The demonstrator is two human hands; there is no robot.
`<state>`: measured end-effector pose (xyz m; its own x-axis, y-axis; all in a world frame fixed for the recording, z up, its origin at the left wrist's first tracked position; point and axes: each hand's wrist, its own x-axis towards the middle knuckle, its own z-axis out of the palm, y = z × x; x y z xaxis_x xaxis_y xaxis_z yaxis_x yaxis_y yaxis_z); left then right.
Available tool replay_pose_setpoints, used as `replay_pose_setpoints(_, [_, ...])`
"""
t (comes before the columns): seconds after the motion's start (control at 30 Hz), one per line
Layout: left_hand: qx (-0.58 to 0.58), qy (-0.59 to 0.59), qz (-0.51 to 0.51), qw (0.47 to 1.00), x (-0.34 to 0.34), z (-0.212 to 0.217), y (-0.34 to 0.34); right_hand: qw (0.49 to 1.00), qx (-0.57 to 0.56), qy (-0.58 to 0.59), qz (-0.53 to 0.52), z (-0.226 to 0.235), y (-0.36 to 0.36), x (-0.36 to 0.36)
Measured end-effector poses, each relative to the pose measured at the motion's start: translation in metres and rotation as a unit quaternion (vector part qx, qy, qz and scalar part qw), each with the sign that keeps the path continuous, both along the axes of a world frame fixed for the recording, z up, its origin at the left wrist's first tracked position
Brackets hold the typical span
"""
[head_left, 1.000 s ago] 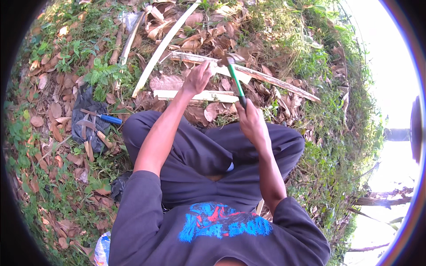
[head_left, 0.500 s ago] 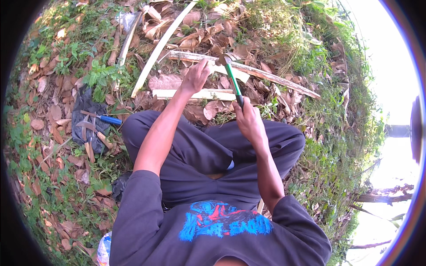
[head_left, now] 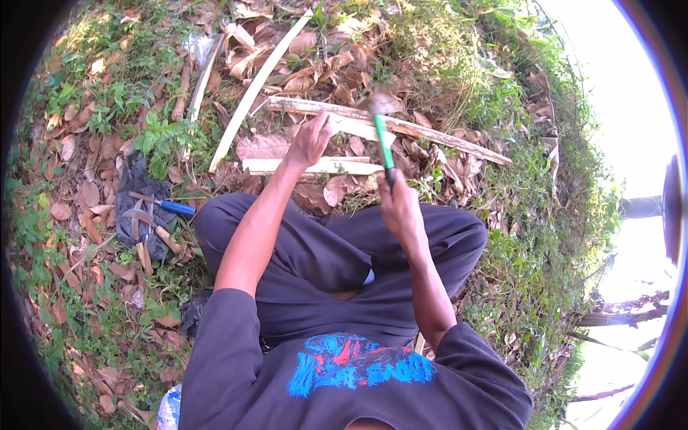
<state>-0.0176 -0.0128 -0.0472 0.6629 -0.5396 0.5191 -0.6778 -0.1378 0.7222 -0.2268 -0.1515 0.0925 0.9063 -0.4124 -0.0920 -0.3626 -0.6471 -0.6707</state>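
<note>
My right hand (head_left: pixel 401 208) grips the black end of a hammer (head_left: pixel 384 143) with a green shaft. The hammer's head is smeared by motion above the wood. To its left, my left hand (head_left: pixel 309 145) is closed, fingertips pinched together at a pale, flat wooden piece (head_left: pixel 362 129); what they hold, if anything, is too small to make out. Just beyond lies a long, rough wooden strip (head_left: pixel 423 132), slanting down to the right. Nearer my crossed legs, a short pale wooden strip (head_left: pixel 315 167) rests on the dry leaves.
On the left, a black plastic bag (head_left: pixel 132 175) bears a blue-handled tool (head_left: pixel 175 207) and several wooden-handled tools, one with a curved blade (head_left: pixel 138 215). A long pale strip (head_left: pixel 261 82) and a split branch (head_left: pixel 204 82) lie at the far left among grass and leaves.
The hammer's head has swung slightly to the right, away from my left fingertips, and is now blurred. My left hand stays pinched at the wood, nearly in the same place.
</note>
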Motion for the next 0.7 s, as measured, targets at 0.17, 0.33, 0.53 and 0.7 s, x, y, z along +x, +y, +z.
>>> replay_pose_setpoints(0.17, [-0.023,0.104,0.019,0.994,-0.002,0.002,-0.002,0.999,-0.011,-0.037,0.019,0.004,-0.011,-0.016])
replay_pose_setpoints(0.33, [-0.051,0.04,0.032,0.997,-0.004,-0.002,-0.002,0.991,0.073,-0.07,-0.09,0.013,-0.021,-0.03])
replay_pose_setpoints(0.53, [-0.044,0.032,0.002,0.999,-0.012,0.019,-0.006,0.963,0.215,-0.01,-0.163,-0.02,-0.033,-0.066])
replay_pose_setpoints(0.7, [-0.016,0.054,-0.029,0.998,-0.016,0.022,0.003,0.952,0.258,0.02,-0.165,-0.026,-0.031,-0.083])
